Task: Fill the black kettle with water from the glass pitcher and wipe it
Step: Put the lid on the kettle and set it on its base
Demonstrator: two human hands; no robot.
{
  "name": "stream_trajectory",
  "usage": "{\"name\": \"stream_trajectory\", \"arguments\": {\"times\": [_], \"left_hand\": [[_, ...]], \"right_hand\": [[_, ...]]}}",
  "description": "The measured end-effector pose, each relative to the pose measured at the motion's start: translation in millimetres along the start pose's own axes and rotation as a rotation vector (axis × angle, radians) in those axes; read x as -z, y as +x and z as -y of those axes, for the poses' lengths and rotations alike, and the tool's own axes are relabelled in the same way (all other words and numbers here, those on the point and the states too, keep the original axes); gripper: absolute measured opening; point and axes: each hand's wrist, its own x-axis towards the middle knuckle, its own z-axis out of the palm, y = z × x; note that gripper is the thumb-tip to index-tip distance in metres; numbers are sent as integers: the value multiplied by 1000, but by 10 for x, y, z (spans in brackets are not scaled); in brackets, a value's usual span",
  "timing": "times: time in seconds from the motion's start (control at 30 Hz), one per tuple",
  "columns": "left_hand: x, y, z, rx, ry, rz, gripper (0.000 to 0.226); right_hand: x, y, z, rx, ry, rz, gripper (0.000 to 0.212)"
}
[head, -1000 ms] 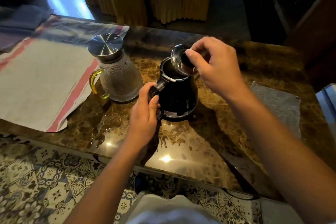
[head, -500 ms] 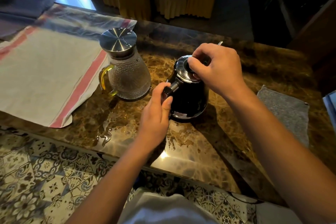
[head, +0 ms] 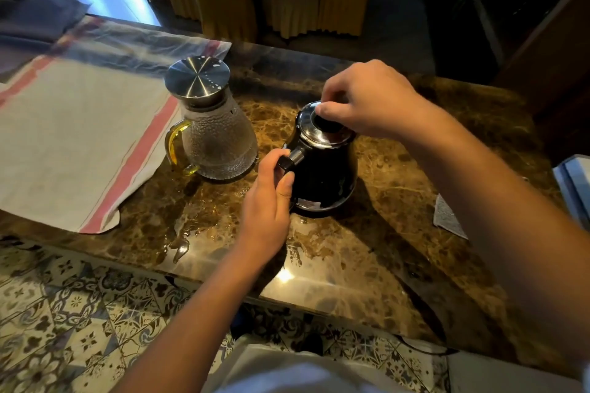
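A: Where's the kettle?
B: Centre of the frame, upright on the table, a glossy brown marble slab with pale veins. The body is black and shiny, wide at the foot and narrowing upward.

A: And the lid?
B: A polished metal dome with a round black knob, seated on the kettle's mouth. The right hand is over it, fingertips curled down and pinching the knob.

A: The other hand?
B: The left hand is wrapped round the kettle's handle, a black grip with a metal collar, thumb pressed along it.

A: The pitcher?
B: Just left of the kettle, apart from it. Clear glass with a hammered, dimpled surface, cone-shaped, a flat brushed steel cap on top and a yellowish looped handle on its left.

A: Anything else?
B: A coarse beige cloth with a red stripe fills the left of the frame. A grey rag lies at the right edge. Water glints on the marble at lower left of the kettle.
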Motion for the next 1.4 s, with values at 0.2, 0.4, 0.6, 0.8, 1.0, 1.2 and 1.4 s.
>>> {"name": "stream_trajectory", "arguments": {"times": [0.2,0.4,0.6,0.8,1.0,1.2,1.4], "left_hand": [[-16,-21,-37,0,-14,-31,33],[-37,-24,-44,24,13,-45,36],[-38,-51,-157,54,34,-61,30],[-61,-116,-272,71,22,-31,26],[2,-138,-347,127,-25,1,38],[-41,-129,-413,121,73,-16,31],[-104,-261,-496,82,18,28,45]], "right_hand": [[-111,-86,24,-43,34,-71,26],[-396,-299,67,-117,140,-284,29],[-432,-653,-87,-47,344,-209,56],[-349,-830,-265,17,350,-66,68],[-328,-955,-473,34,447,28,67],[-394,-1139,-773,-113,507,-60,62],[-723,-1538,-1180,-365,634,-130,55]]}}
